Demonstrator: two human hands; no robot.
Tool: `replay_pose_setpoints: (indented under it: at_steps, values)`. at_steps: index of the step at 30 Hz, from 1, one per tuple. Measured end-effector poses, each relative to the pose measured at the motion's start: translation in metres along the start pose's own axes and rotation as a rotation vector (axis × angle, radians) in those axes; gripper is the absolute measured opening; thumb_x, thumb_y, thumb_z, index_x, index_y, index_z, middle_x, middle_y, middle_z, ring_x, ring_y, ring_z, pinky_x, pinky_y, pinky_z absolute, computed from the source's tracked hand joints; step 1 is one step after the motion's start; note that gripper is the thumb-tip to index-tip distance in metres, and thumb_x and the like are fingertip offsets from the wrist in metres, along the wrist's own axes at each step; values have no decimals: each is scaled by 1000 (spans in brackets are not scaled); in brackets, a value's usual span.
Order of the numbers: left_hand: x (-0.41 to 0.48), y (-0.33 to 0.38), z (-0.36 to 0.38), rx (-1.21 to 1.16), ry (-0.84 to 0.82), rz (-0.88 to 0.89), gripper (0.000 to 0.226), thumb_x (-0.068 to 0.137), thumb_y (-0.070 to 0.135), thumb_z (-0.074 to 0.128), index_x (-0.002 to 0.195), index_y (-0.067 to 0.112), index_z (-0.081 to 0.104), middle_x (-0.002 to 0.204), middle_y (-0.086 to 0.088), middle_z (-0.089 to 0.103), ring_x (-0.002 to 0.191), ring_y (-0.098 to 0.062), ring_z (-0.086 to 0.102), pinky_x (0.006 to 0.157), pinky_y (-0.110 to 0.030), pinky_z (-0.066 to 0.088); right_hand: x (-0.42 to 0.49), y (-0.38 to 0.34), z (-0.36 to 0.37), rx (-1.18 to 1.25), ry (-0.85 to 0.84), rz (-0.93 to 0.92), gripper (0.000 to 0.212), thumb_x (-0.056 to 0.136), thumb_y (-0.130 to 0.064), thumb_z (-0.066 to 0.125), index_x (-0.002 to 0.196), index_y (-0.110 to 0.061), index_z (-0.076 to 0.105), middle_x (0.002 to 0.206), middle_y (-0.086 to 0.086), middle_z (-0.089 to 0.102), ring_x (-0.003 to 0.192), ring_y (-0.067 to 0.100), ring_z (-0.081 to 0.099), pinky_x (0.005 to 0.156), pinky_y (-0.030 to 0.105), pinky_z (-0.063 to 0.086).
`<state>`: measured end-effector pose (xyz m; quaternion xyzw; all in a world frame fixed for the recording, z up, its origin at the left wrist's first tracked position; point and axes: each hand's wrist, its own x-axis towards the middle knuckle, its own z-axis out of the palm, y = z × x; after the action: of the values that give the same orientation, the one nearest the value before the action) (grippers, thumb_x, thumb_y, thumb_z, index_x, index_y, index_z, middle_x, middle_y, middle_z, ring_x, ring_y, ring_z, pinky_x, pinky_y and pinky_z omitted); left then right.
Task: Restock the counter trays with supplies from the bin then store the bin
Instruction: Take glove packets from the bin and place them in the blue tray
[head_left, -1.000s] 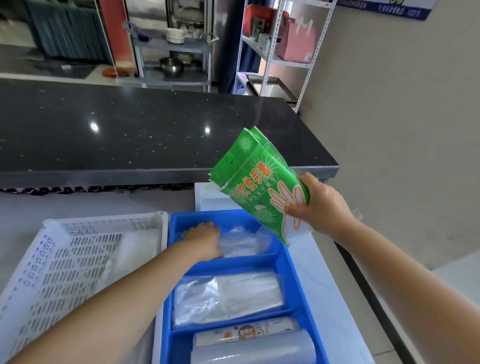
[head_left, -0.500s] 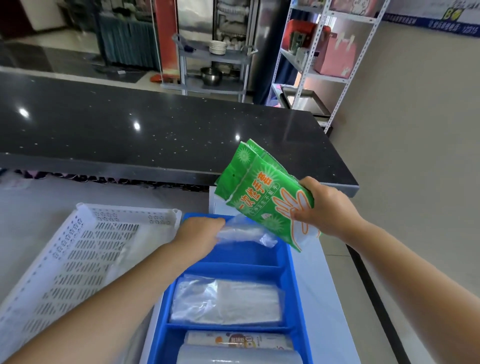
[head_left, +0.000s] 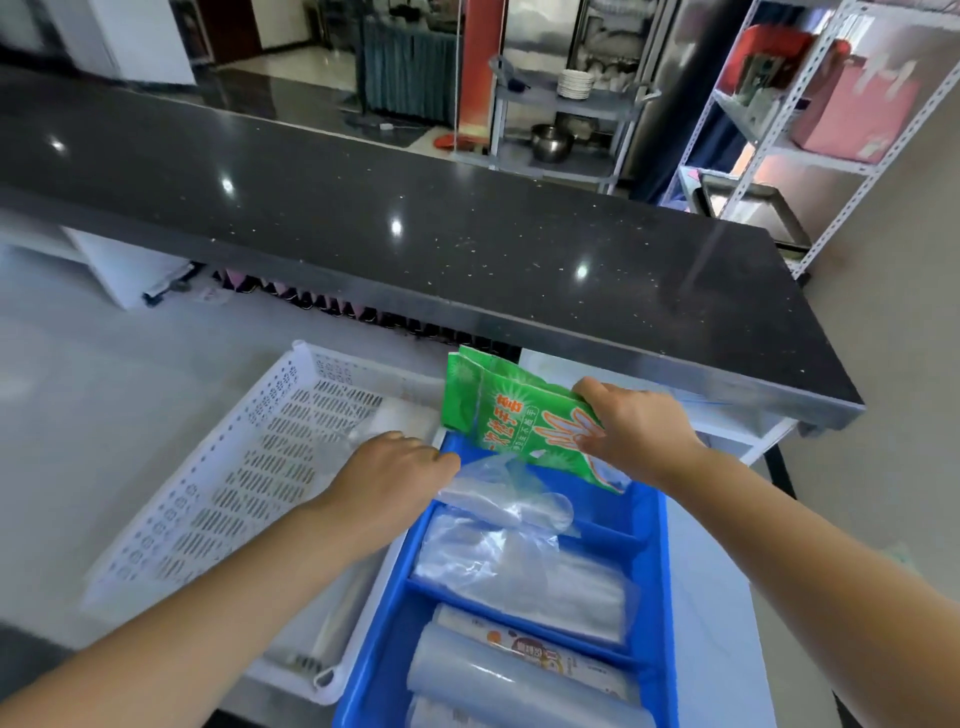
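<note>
A blue divided tray (head_left: 655, 577) lies on the white counter before me. My right hand (head_left: 631, 428) grips a stack of green disposable-glove packets (head_left: 498, 415) and holds them tilted over the tray's far compartment. My left hand (head_left: 387, 475) pinches a clear plastic bag (head_left: 506, 501) and holds it lifted over the tray's far left rim. The middle compartment holds a flat pack of clear bags (head_left: 524, 577). Rolls of film (head_left: 519, 670) fill the near compartment. A white perforated bin (head_left: 234, 467) sits to the left of the tray.
A raised black stone countertop (head_left: 415, 223) overhangs the work surface just behind the tray and bin. Metal shelving (head_left: 810, 130) with pink boxes stands at the far right. A steel cart with plates and a bowl is behind the counter.
My right hand has brought the green packets down and left to the tray's far compartment. My left hand has pulled the clear bag up out of that compartment toward the left.
</note>
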<state>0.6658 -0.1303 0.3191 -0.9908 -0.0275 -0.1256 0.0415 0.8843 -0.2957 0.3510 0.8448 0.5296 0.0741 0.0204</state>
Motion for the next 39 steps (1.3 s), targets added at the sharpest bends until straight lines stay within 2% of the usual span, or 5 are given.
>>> replay_pose_setpoints:
  at_steps: [10,21,26,34,39]
  values:
    - [-6,19,4,-52,-81,12,40,26,2,74,56,19,53,41,5,51,36,-15,50,39,-17,43,10,9,30,77,-260,-34,49,76,-42,69,116,-29,44,103,0,68,80,24,60,61,28,41]
    - [9,39,17,-68,-78,97,40,27,9,76,53,20,49,41,5,49,36,-14,47,40,-16,35,-3,15,71,-53,93,-8,79,69,-47,74,134,-20,39,136,9,46,116,31,47,94,43,42]
    - [13,42,25,-70,-73,104,40,28,8,78,53,19,48,40,4,48,35,-16,46,37,-16,36,-12,16,78,12,-9,-58,74,78,-48,66,140,-26,32,138,5,43,124,28,38,103,43,33]
    - [68,31,19,-90,-48,-40,19,68,13,67,84,15,57,70,-6,64,67,-29,60,54,-26,30,-29,10,17,840,79,-13,52,78,-44,68,123,-23,56,115,-3,62,106,12,56,92,29,45]
    - [106,37,26,-191,-122,-73,10,81,27,62,83,19,56,86,-7,66,84,-31,61,58,-29,29,-36,3,27,223,158,-69,49,63,-12,77,111,-13,65,91,16,71,80,36,65,70,42,53]
